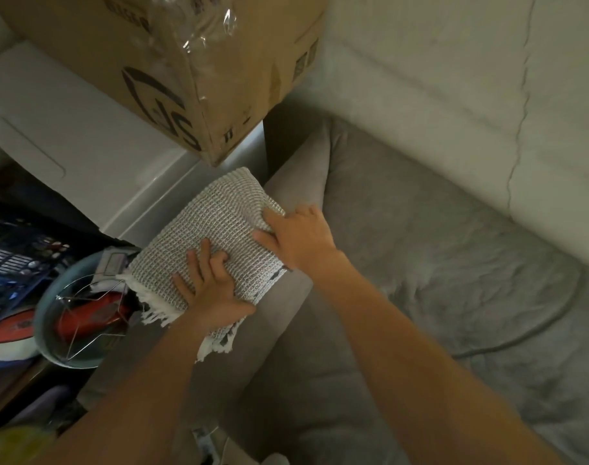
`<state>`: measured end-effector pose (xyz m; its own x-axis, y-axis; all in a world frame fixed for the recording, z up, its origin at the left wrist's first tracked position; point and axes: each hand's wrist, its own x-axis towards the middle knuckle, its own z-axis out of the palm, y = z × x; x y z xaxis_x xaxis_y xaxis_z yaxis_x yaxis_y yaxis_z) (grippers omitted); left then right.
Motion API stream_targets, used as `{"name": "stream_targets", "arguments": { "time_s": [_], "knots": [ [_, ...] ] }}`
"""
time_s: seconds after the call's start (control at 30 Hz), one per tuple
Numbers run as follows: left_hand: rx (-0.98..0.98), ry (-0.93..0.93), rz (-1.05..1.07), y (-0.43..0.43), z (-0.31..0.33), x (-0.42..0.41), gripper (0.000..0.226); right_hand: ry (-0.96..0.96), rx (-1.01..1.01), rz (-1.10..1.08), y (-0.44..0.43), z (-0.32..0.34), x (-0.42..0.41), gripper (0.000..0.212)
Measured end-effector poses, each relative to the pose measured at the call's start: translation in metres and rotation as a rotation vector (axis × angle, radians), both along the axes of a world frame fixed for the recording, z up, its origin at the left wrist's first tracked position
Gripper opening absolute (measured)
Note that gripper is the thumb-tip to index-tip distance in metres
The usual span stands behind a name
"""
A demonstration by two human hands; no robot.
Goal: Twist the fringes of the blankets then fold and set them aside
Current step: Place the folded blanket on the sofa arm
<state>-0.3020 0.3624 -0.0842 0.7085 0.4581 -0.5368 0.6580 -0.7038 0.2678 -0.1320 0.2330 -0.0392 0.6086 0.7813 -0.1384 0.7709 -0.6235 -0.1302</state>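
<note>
A folded grey-and-white woven blanket (pixel 215 226) lies on the sofa armrest (pixel 286 182), its white fringe (pixel 155 307) hanging off the near left edge. My left hand (pixel 209 286) rests on top of the blanket's near part, fingers spread with one finger bent into the weave. My right hand (pixel 296 236) holds the blanket's right edge, thumb on top and fingers wrapped over the side.
A large cardboard box (pixel 185 72) sits on a white appliance (pixel 68 135) just beyond the blanket. To the left are a teal bowl (pixel 51 317) with a wire frame and red items, and a blue crate (pixel 14 260). The grey sofa seat (pixel 454 263) spreads to the right.
</note>
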Motion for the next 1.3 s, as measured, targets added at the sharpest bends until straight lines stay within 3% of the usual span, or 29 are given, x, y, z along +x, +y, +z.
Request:
{"name": "stream_targets", "arguments": {
  "time_s": [0.07,0.1,0.17,0.23,0.3,0.43,0.57,0.67,0.8,0.97,1.07,1.17,1.23,1.3],
  "knots": [
    [-0.006,-0.001,-0.002,0.001,0.001,0.001,0.119,0.029,-0.102,-0.136,-0.007,-0.002,0.001,0.072],
    [-0.007,0.003,-0.005,0.001,0.001,0.000,0.120,0.136,-0.103,-0.246,-0.011,-0.005,0.004,0.080],
    [0.003,0.012,-0.002,-0.001,0.001,0.000,0.126,0.556,0.030,-0.513,-0.014,-0.009,0.017,0.090],
    [0.014,0.023,0.005,-0.006,0.002,0.001,0.136,0.934,0.230,-0.733,-0.018,-0.006,0.026,0.068],
    [0.004,-0.003,0.030,-0.009,0.003,0.005,0.140,1.041,0.266,-0.749,-0.020,0.001,0.027,0.031],
    [0.150,-0.187,0.103,-0.012,0.011,0.016,0.138,0.860,0.215,-0.747,-0.013,-0.004,0.029,0.026],
    [0.286,-0.356,-0.063,-0.019,0.015,0.025,0.138,0.551,-0.004,-0.628,-0.007,-0.011,0.032,0.028],
    [0.255,-0.305,-0.144,-0.028,0.016,0.034,0.156,0.553,-0.084,-0.543,-0.007,-0.015,0.030,0.036],
    [0.307,-0.247,-0.217,-0.029,0.017,0.040,0.159,0.593,-0.089,-0.532,-0.007,-0.021,0.023,0.032],
    [0.276,-0.177,-0.221,-0.019,0.009,0.029,0.162,0.670,0.014,-0.391,-0.017,-0.007,0.043,0.037],
    [0.273,-0.150,-0.245,-0.014,0.004,0.023,0.160,0.810,0.069,-0.452,-0.031,-0.006,0.057,0.052],
    [0.273,-0.128,-0.299,-0.017,0.003,0.021,0.150,0.680,0.109,-0.574,-0.030,-0.025,0.039,0.054],
    [0.267,-0.110,-0.295,-0.016,0.004,0.022,0.146,0.541,0.341,-0.701,-0.019,-0.034,0.017,0.038],
    [0.244,-0.069,-0.274,-0.014,0.007,0.029,0.147,0.526,0.612,-0.737,-0.007,-0.029,-0.001,0.028]
  ]
}}
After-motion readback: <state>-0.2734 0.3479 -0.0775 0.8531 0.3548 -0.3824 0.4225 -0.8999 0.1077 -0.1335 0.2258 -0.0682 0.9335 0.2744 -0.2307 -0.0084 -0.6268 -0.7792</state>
